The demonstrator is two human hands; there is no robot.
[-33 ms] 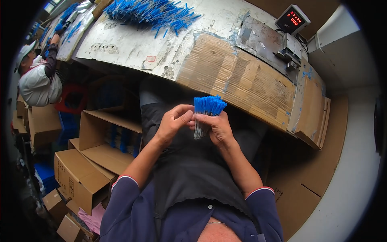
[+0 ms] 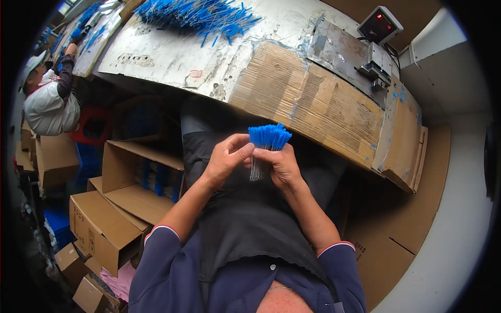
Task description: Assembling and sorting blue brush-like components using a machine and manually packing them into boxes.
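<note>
A thick bundle of thin wire pieces with blue ends [image 2: 270, 136] stands upright in front of my apron, blue ends up and bare wire ends down. My right hand [image 2: 283, 166] is wrapped round it from the right, thumb across the front. On its left side my left hand [image 2: 230, 158] is closed, with thumb and bent fingers against the wires just under the blue part. Whether a single piece sits between those left fingertips is hidden. On the bench beyond lies a large loose pile of the same blue and silver pieces [image 2: 198, 18].
The white worn bench [image 2: 162, 68] carries a taped cardboard sheet [image 2: 313, 99], a metal plate with a small fixture [image 2: 374, 70] and a red digital display [image 2: 380, 25]. Open cartons [image 2: 104, 221] stand at left. A co-worker [image 2: 52, 107] sits at far left.
The blue tops now lean and fan slightly further left. My left thumb has shifted a little right along the bundle's edge. The display's lit figures differ.
</note>
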